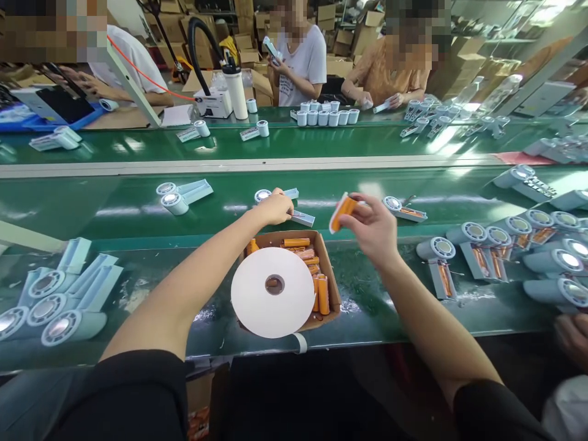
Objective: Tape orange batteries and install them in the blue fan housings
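My left hand (276, 208) is closed on a pale blue handheld fan housing (303, 218), whose handle sticks out to the right below my fingers. A second pale blue fan housing (263, 195) lies right behind that hand, partly covered by it. My right hand (377, 229) pinches an orange battery (344, 211) with a white strip along its side, held above the belt. Between my forearms stands a cardboard box (334, 278) of orange batteries (323, 294). A large white roll of tape (257, 306) lies on top of the box and hides part of it.
On the green belt (114, 214) lie further fan housings (174, 203) to the left and one with an orange battery (408, 211) to the right. More housings stand at left (59, 306) and right (473, 236). Across the line, several people work; another person's hand (574, 337) is at far right.
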Motion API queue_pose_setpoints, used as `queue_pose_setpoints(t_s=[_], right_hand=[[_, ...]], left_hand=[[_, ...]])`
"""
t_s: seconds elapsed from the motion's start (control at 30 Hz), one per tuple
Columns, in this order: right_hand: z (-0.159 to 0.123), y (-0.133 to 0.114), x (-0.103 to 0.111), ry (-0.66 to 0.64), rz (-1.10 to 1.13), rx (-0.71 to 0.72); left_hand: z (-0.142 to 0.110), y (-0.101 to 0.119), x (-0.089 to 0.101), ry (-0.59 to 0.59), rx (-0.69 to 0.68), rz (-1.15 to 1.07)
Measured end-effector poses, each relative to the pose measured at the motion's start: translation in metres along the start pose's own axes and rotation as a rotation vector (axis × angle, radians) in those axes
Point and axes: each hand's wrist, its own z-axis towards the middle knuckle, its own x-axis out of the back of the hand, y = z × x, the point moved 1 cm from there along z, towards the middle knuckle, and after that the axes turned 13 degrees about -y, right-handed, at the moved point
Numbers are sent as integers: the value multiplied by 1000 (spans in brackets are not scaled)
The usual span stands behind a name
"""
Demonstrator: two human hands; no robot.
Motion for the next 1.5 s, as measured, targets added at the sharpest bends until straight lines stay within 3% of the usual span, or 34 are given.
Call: queue_pose_setpoints(t_s=[0.13,0.27,0.4,0.53,0.77,1.03,1.2,1.27,1.33,1.4,1.5], right_hand=[[51,39,-16,-95,-242,-93],[69,56,-25,-208,-559,-115],[61,53,-23,-342,-807,-92],[50,50,-22,-560,-944,-18],[62,52,-24,-589,-1101,-263],[70,46,-41,-833,-1332,-294],[77,40,-44,-874,-1364,-298],[79,38,-41,-867,-1358,-272],[78,39,-32,-847,-1322,-238],[74,43,-17,-771,-1235,-222],[58,45,6,-529,-1081,-164]], left_hand=[[0,-3,12,-18,45,-33],[-3,4,15,10,119,-60],[0,14,14,12,148,-78],[6,23,16,14,164,-85],[15,33,20,12,188,-90],[22,41,18,37,240,-111],[24,51,21,48,238,-142],[12,59,25,70,222,-147],[-17,69,28,119,157,-148],[-63,81,25,118,-3,-167],[-146,95,6,-84,-227,-188]])
